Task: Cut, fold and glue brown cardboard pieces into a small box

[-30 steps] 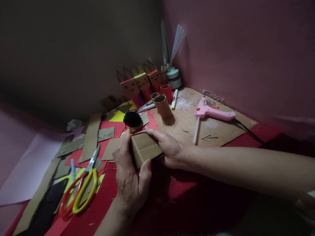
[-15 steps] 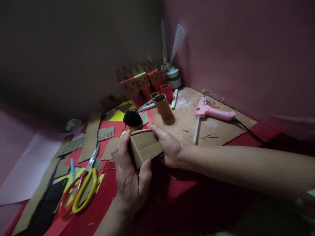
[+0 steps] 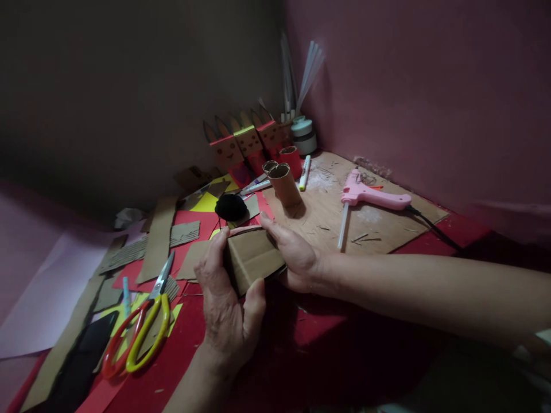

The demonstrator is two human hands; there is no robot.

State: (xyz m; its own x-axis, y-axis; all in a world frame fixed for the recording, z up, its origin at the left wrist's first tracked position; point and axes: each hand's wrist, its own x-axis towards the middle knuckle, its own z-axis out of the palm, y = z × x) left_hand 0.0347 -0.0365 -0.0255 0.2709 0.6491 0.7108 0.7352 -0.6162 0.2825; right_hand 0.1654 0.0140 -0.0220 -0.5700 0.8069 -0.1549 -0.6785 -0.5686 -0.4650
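Note:
Between my two hands is a small folded cardboard box [image 3: 253, 258], brown with a pinkish strip along its far edge. My left hand [image 3: 226, 298] grips its left side, thumb at the near edge and fingers along the side. On the right, my right hand [image 3: 299, 255] presses against the box, its thumb at the far corner; its other fingers are hidden beneath. Just beyond the box lies a ball of black yarn [image 3: 231, 207]. A cardboard tube [image 3: 284, 186] stands upright behind my right hand.
Red-and-yellow-handled scissors [image 3: 146, 327] lie left among cardboard strips [image 3: 159, 241] and coloured paper. A pink glue gun [image 3: 374, 197] with a cord rests on a wooden board [image 3: 400, 229] at right. Several cardboard figures with faces [image 3: 247, 143] stand behind, near a lidded jar [image 3: 303, 136].

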